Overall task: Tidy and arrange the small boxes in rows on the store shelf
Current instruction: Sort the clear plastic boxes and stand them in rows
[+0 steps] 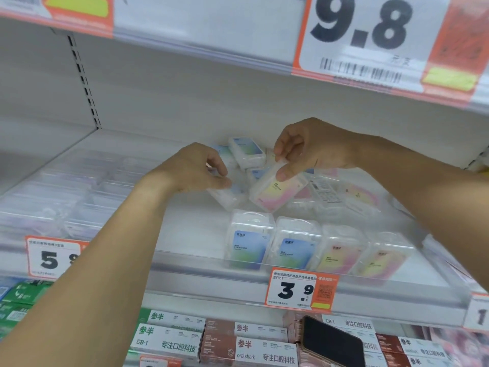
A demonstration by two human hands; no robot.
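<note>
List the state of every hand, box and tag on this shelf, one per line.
right hand: pinches a pink-yellow box, lifted and tilted.
left hand: fingers curled on a clear box in the pile.
front row of four boxes: upright, side by side.
boxes behind: jumbled, lying flat.
3.9 price tag: clipped to the shelf edge.
black phone: lies on boxes below.

White shelf (185,229) bears four upright small boxes (250,239) along its front; others jumbled behind.
</note>
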